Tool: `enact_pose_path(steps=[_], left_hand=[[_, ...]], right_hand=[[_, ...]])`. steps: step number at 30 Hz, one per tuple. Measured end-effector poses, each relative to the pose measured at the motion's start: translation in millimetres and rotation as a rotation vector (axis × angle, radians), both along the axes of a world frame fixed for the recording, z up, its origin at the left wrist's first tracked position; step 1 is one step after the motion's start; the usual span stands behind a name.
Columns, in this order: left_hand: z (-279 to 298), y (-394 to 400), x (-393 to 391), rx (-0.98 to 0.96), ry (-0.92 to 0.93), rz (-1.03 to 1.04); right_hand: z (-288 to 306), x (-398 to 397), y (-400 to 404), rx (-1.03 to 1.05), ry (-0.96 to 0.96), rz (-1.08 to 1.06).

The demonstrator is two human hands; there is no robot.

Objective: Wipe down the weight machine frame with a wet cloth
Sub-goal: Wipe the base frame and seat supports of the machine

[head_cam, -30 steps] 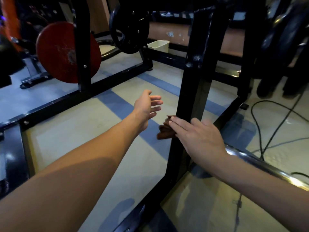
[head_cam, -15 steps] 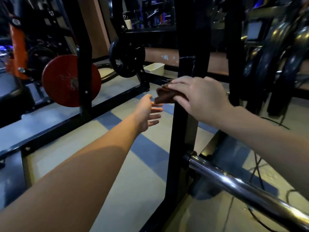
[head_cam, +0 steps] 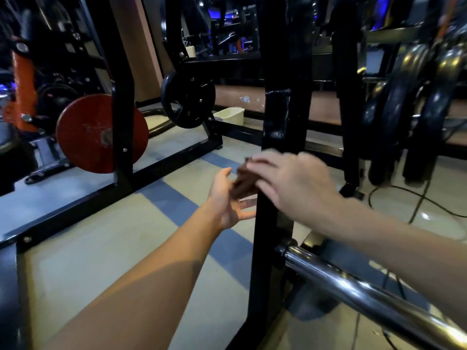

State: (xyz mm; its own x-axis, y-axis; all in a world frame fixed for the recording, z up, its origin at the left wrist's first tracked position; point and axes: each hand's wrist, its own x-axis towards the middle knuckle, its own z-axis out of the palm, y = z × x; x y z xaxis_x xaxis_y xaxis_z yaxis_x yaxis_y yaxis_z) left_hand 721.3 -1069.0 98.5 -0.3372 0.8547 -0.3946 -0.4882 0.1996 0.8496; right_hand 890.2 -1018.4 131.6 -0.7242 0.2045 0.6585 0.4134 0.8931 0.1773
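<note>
The weight machine frame's black upright post (head_cam: 283, 114) rises in the middle of the view. My right hand (head_cam: 290, 183) lies across the post at mid height, blurred by motion, and presses a brown cloth (head_cam: 241, 183) against the post's left face with its fingers laid over it. The cloth sticks out to the left from under the fingers. My left hand (head_cam: 228, 200) hovers just left of the post and below the cloth, palm turned toward it, fingers relaxed and holding nothing.
A chrome bar (head_cam: 366, 296) juts from the post toward the lower right. The frame's black base rails (head_cam: 75, 210) run across the tiled floor. A red weight plate (head_cam: 98, 133), a black plate (head_cam: 188, 102), a white bin (head_cam: 231, 114), racked plates (head_cam: 404, 109) and floor cables (head_cam: 417, 200) surround the spot.
My right hand slid the cloth up the post from low to high, then back down to mid height. My left hand stayed open beside the post.
</note>
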Motion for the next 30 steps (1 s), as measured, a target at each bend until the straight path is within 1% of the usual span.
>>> enact_pose_path(steps=[3,5,7,10,12,14,15,17,19,21,22,24,27,29,30], left_hand=[[2.8,-2.9,3.8,0.032,-0.034,-0.069],[0.9,-4.6,7.4,0.037,-0.018,-0.094],[-3.1,-7.2,9.9,0.043,0.005,-0.111],[-3.0,-13.2,14.0,0.070,0.006,-0.099],[0.6,-15.1,16.6,0.095,0.046,-0.069],[2.6,-15.9,18.4,0.103,0.067,-0.042],[2.7,-15.8,18.1,0.091,0.060,-0.044],[2.6,-15.9,17.3,0.057,0.050,-0.061],[2.3,-15.7,17.3,0.032,0.059,-0.071],[2.6,-16.0,17.4,0.016,0.077,-0.063],[2.0,-14.7,16.6,0.010,0.092,-0.062],[1.7,-13.4,15.8,0.005,0.113,-0.061],[2.0,-12.4,15.4,0.013,0.133,-0.035],[1.2,-12.6,15.5,0.042,0.148,-0.041],[0.1,-12.0,15.2,0.036,0.143,-0.052]], right_hand=[[59.4,2.3,18.4,0.007,0.277,-0.114],[72.1,7.8,24.6,-0.017,0.341,-0.124],[64.2,8.3,22.9,0.054,0.321,-0.130],[32.2,5.7,14.3,0.151,0.182,-0.152],[9.0,4.6,4.5,0.175,0.080,-0.106],[5.5,5.8,1.9,0.157,0.025,-0.067],[14.5,6.1,5.7,0.151,0.049,-0.070],[47.3,4.3,16.3,0.141,0.186,-0.121],[81.3,3.3,25.7,0.088,0.312,-0.194],[90.7,1.2,28.1,0.023,0.362,-0.182],[85.8,0.2,25.9,0.029,0.362,-0.167],[63.9,0.3,19.1,0.061,0.298,-0.136],[24.1,1.0,8.4,0.078,0.118,-0.080],[14.4,1.9,4.2,0.067,0.040,-0.031],[19.5,2.5,5.5,0.054,0.050,-0.024]])
